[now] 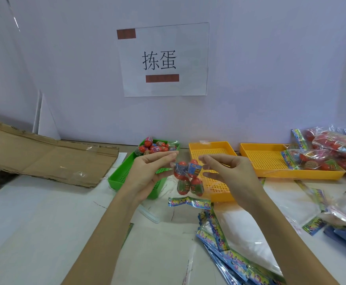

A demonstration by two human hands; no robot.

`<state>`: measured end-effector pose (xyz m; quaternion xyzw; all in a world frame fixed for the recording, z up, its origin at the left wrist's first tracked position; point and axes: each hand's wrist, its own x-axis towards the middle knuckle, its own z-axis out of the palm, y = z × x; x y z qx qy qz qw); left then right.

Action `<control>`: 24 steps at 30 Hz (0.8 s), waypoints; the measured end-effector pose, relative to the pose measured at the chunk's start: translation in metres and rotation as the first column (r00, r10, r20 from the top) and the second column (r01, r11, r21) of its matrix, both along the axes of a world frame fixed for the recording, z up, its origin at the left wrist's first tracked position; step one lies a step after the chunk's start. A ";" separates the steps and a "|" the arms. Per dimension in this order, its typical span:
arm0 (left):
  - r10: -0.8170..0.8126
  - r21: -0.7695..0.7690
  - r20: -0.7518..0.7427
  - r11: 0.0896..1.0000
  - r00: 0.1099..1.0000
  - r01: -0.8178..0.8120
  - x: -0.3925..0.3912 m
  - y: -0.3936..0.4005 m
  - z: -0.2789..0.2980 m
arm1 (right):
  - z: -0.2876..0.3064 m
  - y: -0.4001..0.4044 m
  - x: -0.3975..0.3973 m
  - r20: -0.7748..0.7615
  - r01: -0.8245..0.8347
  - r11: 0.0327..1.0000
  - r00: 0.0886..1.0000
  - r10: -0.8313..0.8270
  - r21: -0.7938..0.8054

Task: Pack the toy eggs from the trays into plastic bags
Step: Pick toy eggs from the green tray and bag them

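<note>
We hold a clear plastic bag [189, 183] with four red toy eggs [188, 177] above the table, between the green tray [124, 175] and the yellow tray [213, 150]. Our left hand [147, 175] and right hand [231, 173] each pinch its top edge. More eggs [154, 147] lie in the green tray's far end.

Red toy eggs [189, 177] wear blue and green printed labels inside a clear bag [188, 194] with a blue-green patterned strip. One tray [126, 171] is green, two trays [213, 150] yellow, the cardboard [44, 157] brown.
</note>
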<state>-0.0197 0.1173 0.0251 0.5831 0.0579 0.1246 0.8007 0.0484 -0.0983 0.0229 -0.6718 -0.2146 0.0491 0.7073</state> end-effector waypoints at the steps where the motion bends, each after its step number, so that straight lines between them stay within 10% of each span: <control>1: 0.004 0.005 -0.007 1.000 1.000 -0.004 0.000 0.001 0.000 | 0.000 -0.001 0.000 0.004 -0.022 1.000 1.000 0.022 -0.003; 24: -0.016 0.203 0.132 0.979 0.991 -0.011 -0.003 0.016 -0.005 | -0.002 -0.009 0.005 0.061 -0.049 0.999 0.997 0.048 0.019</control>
